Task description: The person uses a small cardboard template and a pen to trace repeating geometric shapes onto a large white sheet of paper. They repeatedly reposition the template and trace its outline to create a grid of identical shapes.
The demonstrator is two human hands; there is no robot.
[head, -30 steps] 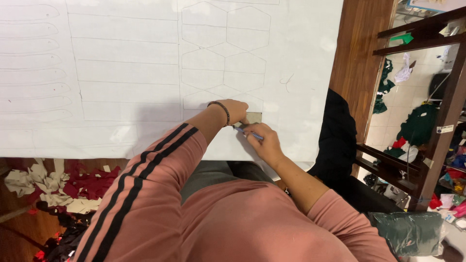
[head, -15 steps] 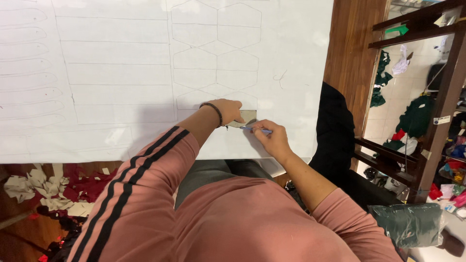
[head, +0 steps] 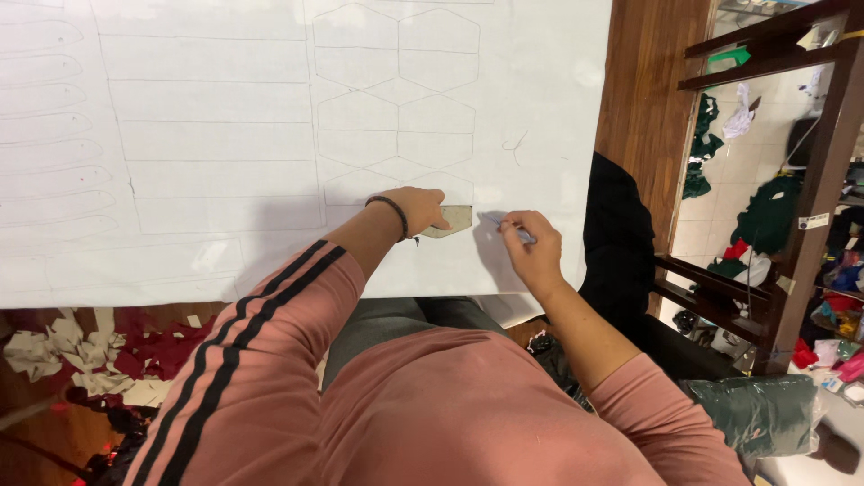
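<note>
Since prev frame, right hand (head: 533,245) w/ pen (head: 507,228) is lifting clear to the right of the hexagon template (head: 452,219); trace looking done on that side. Left hand (head: 419,209) is pressing the template flat, fingers spread narrow. White sheet (head: 225,135) is smooth, carrying faint hexagon outlines; template is stiff, greyish card.

A dark wooden table (head: 643,99) carries 1 large white sheet (head: 225,243) that covers nearly all of it, leaving bare wood only along the right edge. The sheet is marked with pencilled outlines: hexagons in 2 columns near the middle, long rectangles and rounded strips to the left. A small grey hexagonal template (head: 453,219) lies flat on the sheet near its lower edge.
</note>
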